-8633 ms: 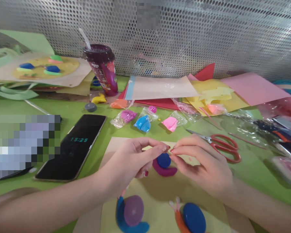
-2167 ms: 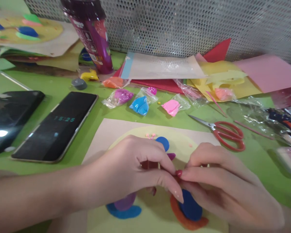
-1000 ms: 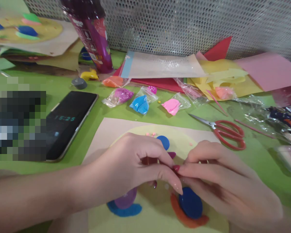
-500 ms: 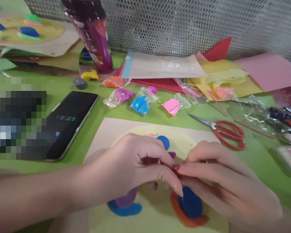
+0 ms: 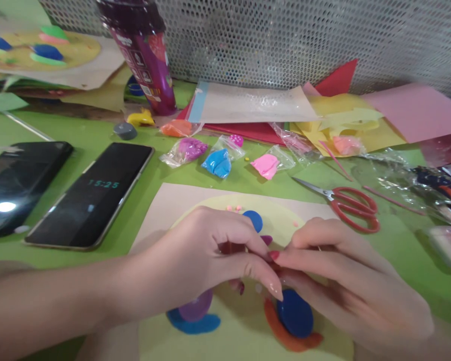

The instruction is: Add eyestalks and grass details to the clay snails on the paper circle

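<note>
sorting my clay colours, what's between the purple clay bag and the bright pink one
The head view shows the blue clay bag, a tiny yellow speck and, slightly farther back, a dotted pink piece.

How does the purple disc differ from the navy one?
The purple disc sits against a blue strip; the navy disc, against an orange strip. The left hand partly covers the purple disc, while the navy disc shows almost whole. Both are rounded, over yellow paper.
</note>
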Available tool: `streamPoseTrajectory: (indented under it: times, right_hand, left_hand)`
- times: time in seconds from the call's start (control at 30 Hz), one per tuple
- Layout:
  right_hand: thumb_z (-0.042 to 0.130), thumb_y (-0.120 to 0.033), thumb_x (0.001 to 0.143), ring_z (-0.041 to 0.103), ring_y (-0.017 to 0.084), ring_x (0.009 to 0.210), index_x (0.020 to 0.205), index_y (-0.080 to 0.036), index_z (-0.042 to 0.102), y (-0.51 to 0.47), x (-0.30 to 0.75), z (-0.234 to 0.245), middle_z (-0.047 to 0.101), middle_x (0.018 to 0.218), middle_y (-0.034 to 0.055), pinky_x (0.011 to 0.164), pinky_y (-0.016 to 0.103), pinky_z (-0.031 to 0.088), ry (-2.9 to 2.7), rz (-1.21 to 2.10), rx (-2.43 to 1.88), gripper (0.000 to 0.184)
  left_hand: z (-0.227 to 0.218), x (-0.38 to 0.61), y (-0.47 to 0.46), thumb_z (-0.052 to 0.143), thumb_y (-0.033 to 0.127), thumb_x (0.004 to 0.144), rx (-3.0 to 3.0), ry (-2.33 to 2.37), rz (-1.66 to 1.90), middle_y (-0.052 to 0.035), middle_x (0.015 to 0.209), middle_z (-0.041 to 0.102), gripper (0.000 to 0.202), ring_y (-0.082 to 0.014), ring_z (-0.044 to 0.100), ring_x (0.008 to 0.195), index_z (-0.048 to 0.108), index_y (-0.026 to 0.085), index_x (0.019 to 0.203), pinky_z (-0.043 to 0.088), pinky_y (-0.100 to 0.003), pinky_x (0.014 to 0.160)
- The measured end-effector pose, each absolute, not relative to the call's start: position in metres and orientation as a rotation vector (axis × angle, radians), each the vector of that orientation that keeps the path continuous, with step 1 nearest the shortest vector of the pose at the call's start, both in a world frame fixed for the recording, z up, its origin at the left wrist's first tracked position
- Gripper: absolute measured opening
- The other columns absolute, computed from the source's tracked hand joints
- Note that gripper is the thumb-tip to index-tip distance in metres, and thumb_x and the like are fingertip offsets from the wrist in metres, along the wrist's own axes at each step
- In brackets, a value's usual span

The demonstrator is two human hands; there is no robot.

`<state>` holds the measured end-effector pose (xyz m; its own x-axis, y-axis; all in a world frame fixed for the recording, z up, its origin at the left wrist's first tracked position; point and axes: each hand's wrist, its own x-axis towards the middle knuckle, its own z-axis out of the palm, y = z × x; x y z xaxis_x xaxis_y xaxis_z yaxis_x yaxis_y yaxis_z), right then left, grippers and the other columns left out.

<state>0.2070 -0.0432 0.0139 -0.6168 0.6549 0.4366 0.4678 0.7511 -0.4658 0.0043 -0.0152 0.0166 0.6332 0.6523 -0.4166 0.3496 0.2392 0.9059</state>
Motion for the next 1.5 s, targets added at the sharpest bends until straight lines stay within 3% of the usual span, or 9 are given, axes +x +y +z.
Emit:
streamPoseTrajectory:
  times: [0.6,0.83,1.5]
  right_hand:
    - [0.059,-0.004,0.077,0.059,0.010,0.072,0.093,-0.019,0.060,-0.0452,0.2039,0.0105,0.056,0.081,0.0028,0.060,0.016,0.053,-2.299,0.444,-0.837,0.022]
    - [0.058,-0.009,0.080,0.059,0.009,0.074,0.097,-0.018,0.059,-0.0451,0.2058,0.0100,0.056,0.083,0.0031,0.062,0.015,0.053,-2.330,0.391,-0.858,0.020]
    - [0.060,-0.004,0.075,0.058,0.008,0.074,0.089,-0.016,0.060,-0.0459,0.2010,0.0060,0.055,0.082,0.0022,0.067,0.015,0.051,-2.265,0.420,-0.827,0.019]
  left_hand:
    - [0.0150,0.0035,-0.0147,0.064,0.031,0.074,1.372,0.926,0.228,0.0009,0.066,0.055,0.012,-0.0091,0.053,0.058,0.074,0.026,0.074,0.048,-0.015,0.053]
    - [0.0157,0.0037,-0.0152,0.064,0.028,0.075,1.360,0.931,0.227,0.0028,0.063,0.054,0.010,-0.0084,0.054,0.059,0.074,0.027,0.071,0.046,-0.015,0.053]
    - [0.0147,0.0041,-0.0139,0.063,0.029,0.076,1.403,0.923,0.219,0.0036,0.065,0.056,0.011,-0.0080,0.054,0.057,0.073,0.026,0.072,0.045,-0.016,0.052]
